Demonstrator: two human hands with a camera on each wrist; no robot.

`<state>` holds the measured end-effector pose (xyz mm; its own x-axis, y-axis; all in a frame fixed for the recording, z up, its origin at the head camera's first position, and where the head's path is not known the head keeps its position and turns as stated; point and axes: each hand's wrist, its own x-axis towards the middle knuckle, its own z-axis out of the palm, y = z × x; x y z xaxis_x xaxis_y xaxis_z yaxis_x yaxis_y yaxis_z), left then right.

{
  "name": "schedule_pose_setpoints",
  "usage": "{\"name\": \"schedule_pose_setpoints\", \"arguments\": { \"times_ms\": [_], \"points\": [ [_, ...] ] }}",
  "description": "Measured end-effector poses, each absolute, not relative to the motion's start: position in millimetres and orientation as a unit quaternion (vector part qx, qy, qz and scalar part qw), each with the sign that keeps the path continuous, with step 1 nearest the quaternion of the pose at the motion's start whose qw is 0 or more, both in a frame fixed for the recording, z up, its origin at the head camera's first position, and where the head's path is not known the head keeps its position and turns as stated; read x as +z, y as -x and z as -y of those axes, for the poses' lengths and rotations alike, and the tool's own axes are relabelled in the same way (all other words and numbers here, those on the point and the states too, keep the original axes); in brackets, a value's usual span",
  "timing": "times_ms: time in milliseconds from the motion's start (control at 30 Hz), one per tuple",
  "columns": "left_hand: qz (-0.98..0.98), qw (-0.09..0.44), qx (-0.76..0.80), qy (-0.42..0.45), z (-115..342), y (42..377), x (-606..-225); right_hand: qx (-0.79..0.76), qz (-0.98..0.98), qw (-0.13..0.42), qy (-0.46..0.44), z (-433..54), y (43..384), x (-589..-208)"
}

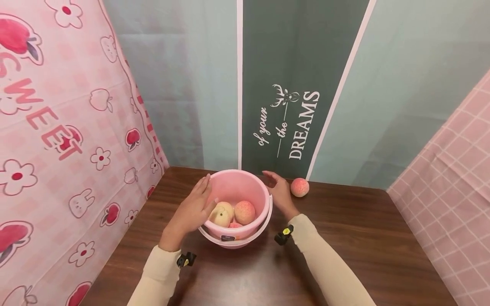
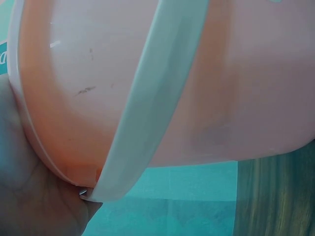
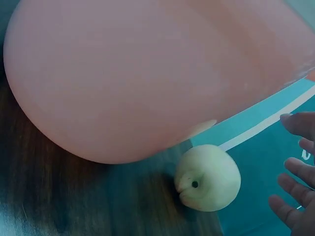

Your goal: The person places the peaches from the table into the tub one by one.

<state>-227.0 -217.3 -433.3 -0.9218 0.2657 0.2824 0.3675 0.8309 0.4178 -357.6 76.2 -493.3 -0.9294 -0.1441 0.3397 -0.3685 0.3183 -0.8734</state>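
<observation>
A pink bucket [image 1: 241,182] with a pale handle [image 1: 264,223] stands on the table and holds several peaches, one pale peach [image 1: 222,213] and a pink speckled peach [image 1: 244,212] among them. My left hand [image 1: 193,208] rests along the bucket's left rim, fingers extended; in the left wrist view its palm lies by the handle's hinge. At the bucket's right side is my right hand [image 1: 281,193], holding nothing. Its fingers are spread and apart from the bucket in the right wrist view. There, a pale peach [image 3: 209,178] lies on the table between bucket and hand.
Another pink peach [image 1: 300,187] sits on the dark wooden table [image 1: 344,238], right of my right hand and close to the back edge. Printed cloths hang at the back [image 1: 291,42], left [image 1: 76,170] and right [image 1: 451,182].
</observation>
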Motion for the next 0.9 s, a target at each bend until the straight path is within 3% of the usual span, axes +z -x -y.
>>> {"name": "schedule_pose_setpoints", "arguments": {
  "times_ms": [400, 900],
  "points": [
    [0.949, 0.129, -0.228, 0.177, 221.2, 228.9, -431.9, 0.566, 0.806, 0.057, -0.168, -64.1, 375.5, -506.1],
    [0.95, 0.116, -0.233, 0.171, 217.6, 227.3, -433.8, 0.562, 0.816, 0.005, -0.136, -62.7, 378.3, -526.5]
  ]
}}
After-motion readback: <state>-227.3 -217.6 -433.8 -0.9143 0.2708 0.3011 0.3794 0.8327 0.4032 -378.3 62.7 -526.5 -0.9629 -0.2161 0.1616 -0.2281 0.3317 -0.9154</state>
